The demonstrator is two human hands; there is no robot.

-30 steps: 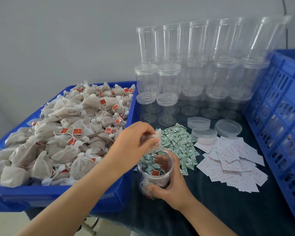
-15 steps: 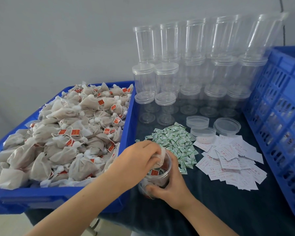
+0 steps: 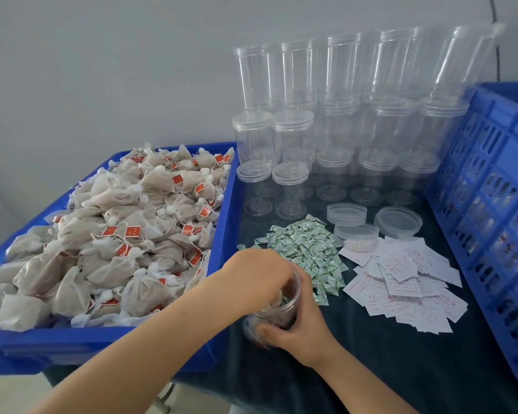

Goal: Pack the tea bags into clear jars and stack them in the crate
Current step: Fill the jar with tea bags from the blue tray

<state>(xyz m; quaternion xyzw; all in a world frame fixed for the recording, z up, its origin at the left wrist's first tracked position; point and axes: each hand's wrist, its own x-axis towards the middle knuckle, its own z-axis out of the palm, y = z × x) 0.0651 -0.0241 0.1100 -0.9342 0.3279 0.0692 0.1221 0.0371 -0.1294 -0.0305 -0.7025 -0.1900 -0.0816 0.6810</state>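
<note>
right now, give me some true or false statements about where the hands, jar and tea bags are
1. The right hand grips the open jar from the side. True.
2. The left hand rests on the white paper slips. False: its fingers reach down into the jar's mouth.
3. The tea bags are heaped in a blue bin to the left of the jar. True.
4. The green sachets lie inside the blue crate. False: they lie loose on the dark cloth.
5. Three loose lids lie behind the slips. True.
</note>
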